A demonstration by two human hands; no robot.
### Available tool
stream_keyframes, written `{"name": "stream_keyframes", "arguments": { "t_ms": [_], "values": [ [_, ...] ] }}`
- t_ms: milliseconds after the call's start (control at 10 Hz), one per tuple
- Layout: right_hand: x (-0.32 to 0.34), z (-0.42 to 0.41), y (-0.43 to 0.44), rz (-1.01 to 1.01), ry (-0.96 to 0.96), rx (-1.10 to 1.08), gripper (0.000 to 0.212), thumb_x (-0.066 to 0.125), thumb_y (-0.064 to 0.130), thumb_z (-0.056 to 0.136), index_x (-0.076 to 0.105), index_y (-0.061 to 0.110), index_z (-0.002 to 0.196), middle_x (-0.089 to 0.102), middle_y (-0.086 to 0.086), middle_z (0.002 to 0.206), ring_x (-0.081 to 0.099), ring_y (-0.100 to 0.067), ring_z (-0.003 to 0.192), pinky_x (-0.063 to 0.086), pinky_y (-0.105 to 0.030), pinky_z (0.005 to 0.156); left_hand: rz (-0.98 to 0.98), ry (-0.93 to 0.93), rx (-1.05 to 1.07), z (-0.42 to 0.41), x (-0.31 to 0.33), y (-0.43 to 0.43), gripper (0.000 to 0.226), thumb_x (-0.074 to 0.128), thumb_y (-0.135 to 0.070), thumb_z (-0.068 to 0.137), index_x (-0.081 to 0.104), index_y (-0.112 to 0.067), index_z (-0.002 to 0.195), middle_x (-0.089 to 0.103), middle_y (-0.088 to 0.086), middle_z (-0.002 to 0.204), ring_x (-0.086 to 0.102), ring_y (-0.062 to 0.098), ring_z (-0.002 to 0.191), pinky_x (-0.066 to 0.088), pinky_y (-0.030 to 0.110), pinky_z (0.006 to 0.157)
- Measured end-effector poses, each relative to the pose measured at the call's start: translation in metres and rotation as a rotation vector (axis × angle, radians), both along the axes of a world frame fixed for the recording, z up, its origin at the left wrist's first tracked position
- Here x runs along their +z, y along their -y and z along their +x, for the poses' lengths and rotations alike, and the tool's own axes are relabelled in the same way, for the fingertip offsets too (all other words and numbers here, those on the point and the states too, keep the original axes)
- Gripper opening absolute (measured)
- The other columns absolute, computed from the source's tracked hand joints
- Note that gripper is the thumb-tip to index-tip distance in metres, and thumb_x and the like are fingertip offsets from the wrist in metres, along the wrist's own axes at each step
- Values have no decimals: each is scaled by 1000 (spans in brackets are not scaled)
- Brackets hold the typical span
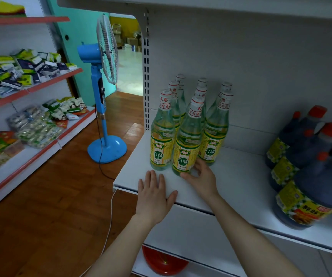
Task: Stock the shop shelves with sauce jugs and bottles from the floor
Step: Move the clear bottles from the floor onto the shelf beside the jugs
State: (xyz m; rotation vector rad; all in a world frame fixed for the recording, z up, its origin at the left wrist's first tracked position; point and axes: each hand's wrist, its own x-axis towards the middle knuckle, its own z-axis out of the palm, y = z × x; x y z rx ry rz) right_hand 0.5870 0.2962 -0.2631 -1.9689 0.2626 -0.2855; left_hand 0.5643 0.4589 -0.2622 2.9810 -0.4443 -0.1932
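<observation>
Resting flat on the front edge of the white shelf (241,176), the left hand (154,196) has its fingers straight and a little spread and holds nothing. I judge it is there to steady the person while the other arm reaches in. The right hand (201,174), just right of the centre of the frame, curls its thumb and fingers round the foot of the front bottle (186,144). The grip is low, probably because from there the bottle can be slid or turned without tipping. This bottle stands upright in the middle of the front row, its label facing out, very close to its neighbours. The other bottles (161,136) stand beside and behind it in three short rows that run toward the back wall, which saves room and looks tidy. At the right edge of the frame the dark jugs (317,186) stand on the same shelf, well apart from the bottles, so each kind has its own place
</observation>
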Motion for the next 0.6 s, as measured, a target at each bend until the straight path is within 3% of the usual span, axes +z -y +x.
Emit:
{"name": "stream_keyframes", "arguments": {
  "t_ms": [400,600],
  "values": [
    [2,-2,-3,-21,-37,-3,64,78,17,72,47,13,128,57,-5,128,50,-17,120,34,-17,91,-27,-8,7,-1,2,-2,71,16,-56,95,5,-10,148,-2,18,156,-8,30,144,-3,44,116],
    [20,-28,5,-110,-83,66,73,72,25,79,33,13,140,45,-4,141,42,-18,130,31,-20,99,-77,20,27,0,1,-1,72,22,-56,94,11,-10,148,3,18,156,-2,28,145,2,43,116]
  ]
}}
